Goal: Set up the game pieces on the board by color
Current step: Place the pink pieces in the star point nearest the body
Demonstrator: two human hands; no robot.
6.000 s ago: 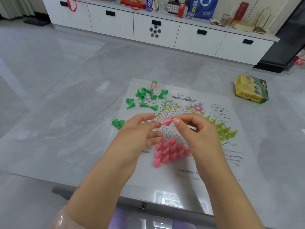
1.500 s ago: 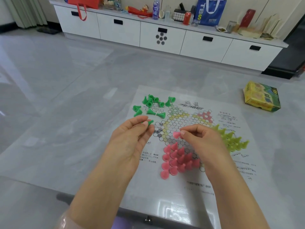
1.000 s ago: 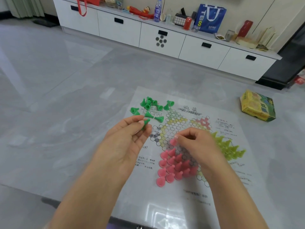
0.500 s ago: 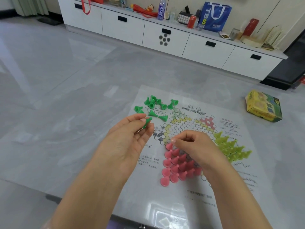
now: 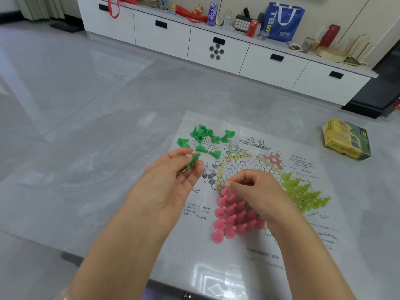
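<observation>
With pink pegs (image 5: 234,215) and yellow-green pegs (image 5: 305,194) filling their corners of the paper Chinese-checkers board (image 5: 242,161), the right hand (image 5: 257,191) pinches the topmost pink peg while the left hand (image 5: 173,176) holds one green peg (image 5: 193,160), the other green pegs (image 5: 205,139) lying unsorted beside the board's far-left corner.

The scene is bright with soft daylight. The glossy bench (image 5: 86,180) shows white glare near its front edge. Straight lines bend at the edges; shadows are faint.

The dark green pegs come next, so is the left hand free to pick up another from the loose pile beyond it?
Probably not yet: the left hand already pinches one green peg. The loose green plastic pegs lie unobstructed just beyond its fingertips.
</observation>
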